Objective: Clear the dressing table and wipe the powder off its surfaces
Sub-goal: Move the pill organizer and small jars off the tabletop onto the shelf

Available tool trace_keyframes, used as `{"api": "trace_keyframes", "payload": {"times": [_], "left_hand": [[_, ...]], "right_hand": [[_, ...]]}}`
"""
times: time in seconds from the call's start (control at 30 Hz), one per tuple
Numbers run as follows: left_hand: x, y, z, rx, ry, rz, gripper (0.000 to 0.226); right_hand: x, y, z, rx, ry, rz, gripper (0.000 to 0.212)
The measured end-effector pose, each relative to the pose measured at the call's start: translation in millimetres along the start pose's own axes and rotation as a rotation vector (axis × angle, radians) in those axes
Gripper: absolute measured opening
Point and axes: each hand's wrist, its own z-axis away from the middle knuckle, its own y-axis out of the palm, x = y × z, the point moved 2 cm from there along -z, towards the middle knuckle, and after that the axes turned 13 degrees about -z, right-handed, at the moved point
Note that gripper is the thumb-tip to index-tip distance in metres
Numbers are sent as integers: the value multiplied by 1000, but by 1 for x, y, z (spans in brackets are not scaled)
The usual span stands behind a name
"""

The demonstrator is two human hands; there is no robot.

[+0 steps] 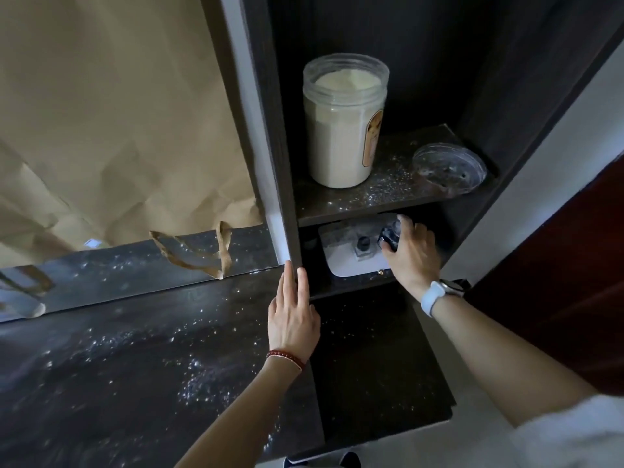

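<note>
Nearest, white powder [199,376] speckles the dark dressing table [141,366], where the left hand [293,319] rests flat, fingers together, against the shelf divider [287,211]. Farther right, the right hand [413,251] grips a small dark bottle [390,236] over a white tray [341,255] in the lower compartment. Above stand an open powder jar [341,130] and its clear lid [449,168].
</note>
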Motion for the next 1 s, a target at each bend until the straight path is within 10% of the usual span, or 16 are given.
{"api": "trace_keyframes", "payload": {"times": [0.47, 0.73, 1.0], "left_hand": [[11, -1, 12, 11, 84, 147, 83], [1, 18, 72, 239, 171, 112, 50], [-94, 41, 136, 526, 507, -18, 47]], "right_hand": [[-23, 20, 94, -84, 122, -236, 60], [-48, 37, 219, 41, 335, -136, 32], [-112, -31, 347, -172, 652, -123, 31]]}}
